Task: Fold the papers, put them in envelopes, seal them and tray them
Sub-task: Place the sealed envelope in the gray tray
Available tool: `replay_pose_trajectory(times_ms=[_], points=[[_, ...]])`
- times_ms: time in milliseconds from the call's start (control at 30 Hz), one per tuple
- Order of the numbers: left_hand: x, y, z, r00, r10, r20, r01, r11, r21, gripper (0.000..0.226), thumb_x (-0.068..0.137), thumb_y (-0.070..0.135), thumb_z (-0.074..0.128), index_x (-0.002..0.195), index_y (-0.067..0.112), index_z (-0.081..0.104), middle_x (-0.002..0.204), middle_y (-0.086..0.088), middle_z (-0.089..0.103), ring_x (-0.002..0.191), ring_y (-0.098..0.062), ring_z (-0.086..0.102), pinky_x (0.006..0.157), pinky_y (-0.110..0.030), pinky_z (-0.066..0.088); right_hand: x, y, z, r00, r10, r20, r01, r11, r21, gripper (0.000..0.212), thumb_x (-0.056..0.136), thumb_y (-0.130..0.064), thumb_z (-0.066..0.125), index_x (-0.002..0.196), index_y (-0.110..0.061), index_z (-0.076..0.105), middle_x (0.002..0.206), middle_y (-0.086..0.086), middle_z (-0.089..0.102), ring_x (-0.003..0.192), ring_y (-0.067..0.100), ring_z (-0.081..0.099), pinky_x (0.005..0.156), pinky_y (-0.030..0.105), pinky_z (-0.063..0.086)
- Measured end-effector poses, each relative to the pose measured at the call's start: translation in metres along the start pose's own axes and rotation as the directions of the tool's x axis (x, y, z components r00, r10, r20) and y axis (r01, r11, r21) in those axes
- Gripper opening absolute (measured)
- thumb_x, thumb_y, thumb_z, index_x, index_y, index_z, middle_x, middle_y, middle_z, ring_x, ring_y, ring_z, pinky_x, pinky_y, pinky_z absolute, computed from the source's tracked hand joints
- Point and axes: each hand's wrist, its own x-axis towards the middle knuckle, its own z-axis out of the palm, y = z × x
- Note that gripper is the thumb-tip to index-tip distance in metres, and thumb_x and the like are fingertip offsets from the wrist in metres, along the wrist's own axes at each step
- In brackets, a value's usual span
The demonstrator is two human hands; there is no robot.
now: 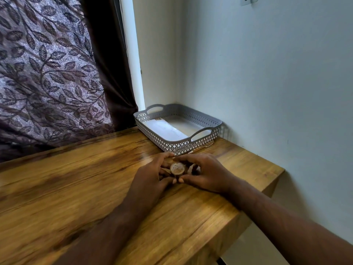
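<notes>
A grey perforated tray (198,144) with two handles stands at the back right corner of the wooden table (76,188). Inside it lies a white envelope (164,129), flat against the left side. Just in front of the tray, both my hands meet around a small round brownish roll (177,168), likely tape. My left hand (150,178) curls round its left side. My right hand (206,175) curls round its right side, thumb low and fingers arched over it. No loose papers or other envelopes show on the table.
A thin stick-like object (202,147) lies at the tray's front right foot. A leaf-patterned curtain (47,73) hangs behind the table on the left. A pale wall (267,92) runs along the table's right edge.
</notes>
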Motion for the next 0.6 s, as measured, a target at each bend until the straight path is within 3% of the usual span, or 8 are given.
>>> replay_pose_trajectory(times_ms=[67,133,267,367,600], points=[[0.0,0.001,0.002,1.0,0.01,-0.015,-0.01,1.0,0.021,0.071,0.077,0.015,0.083,0.136,0.035,0.05,0.11,0.019,0.066,0.089,0.006,0.066,0.08,-0.017,0.053,0.002,0.002,-0.001,0.998,0.061,-0.015,-0.06,0.998,0.033,0.054,0.077,-0.025,0.085,0.128,-0.02,0.067,0.111,-0.006,0.074,0.097,0.0,0.067,0.079,0.01,0.05],[0.0,0.002,0.004,0.999,0.023,-0.04,-0.021,0.998,0.051,0.067,0.08,0.018,0.08,0.137,0.035,0.049,0.114,0.021,0.061,0.088,0.003,0.064,0.077,-0.014,0.051,0.005,0.008,0.0,0.977,0.167,-0.135,-0.164,0.986,0.033,0.049,0.076,-0.019,0.085,0.122,-0.02,0.068,0.109,-0.007,0.071,0.096,0.002,0.065,0.076,0.012,0.047],[0.001,0.0,0.003,0.997,0.033,-0.071,-0.026,0.995,0.091,0.059,0.086,0.021,0.075,0.138,0.032,0.049,0.117,0.019,0.06,0.089,0.001,0.062,0.077,-0.022,0.053,0.009,0.034,-0.008,0.8,0.463,-0.38,-0.507,0.862,-0.017,0.044,0.077,-0.024,0.084,0.118,-0.02,0.069,0.108,-0.002,0.07,0.093,0.013,0.062,0.071,0.017,0.044],[0.0,0.002,0.003,0.997,0.055,-0.045,-0.048,0.989,0.14,0.056,0.088,0.025,0.073,0.138,0.033,0.048,0.119,0.02,0.06,0.088,0.002,0.062,0.079,-0.025,0.053,0.01,0.051,-0.015,0.75,0.52,-0.41,-0.597,0.798,-0.081,0.043,0.078,-0.029,0.083,0.117,-0.02,0.068,0.109,0.002,0.073,0.096,0.02,0.066,0.081,0.031,0.053],[-0.001,0.002,0.002,0.997,0.071,-0.038,-0.062,0.975,0.213,0.053,0.089,0.032,0.07,0.137,0.037,0.047,0.122,0.021,0.059,0.083,0.005,0.059,0.08,-0.025,0.051,0.017,0.058,-0.01,0.719,0.557,-0.416,-0.674,0.706,-0.22,0.036,0.078,-0.038,0.077,0.11,-0.028,0.064,0.105,-0.001,0.073,0.098,0.024,0.066,0.088,0.041,0.053]])
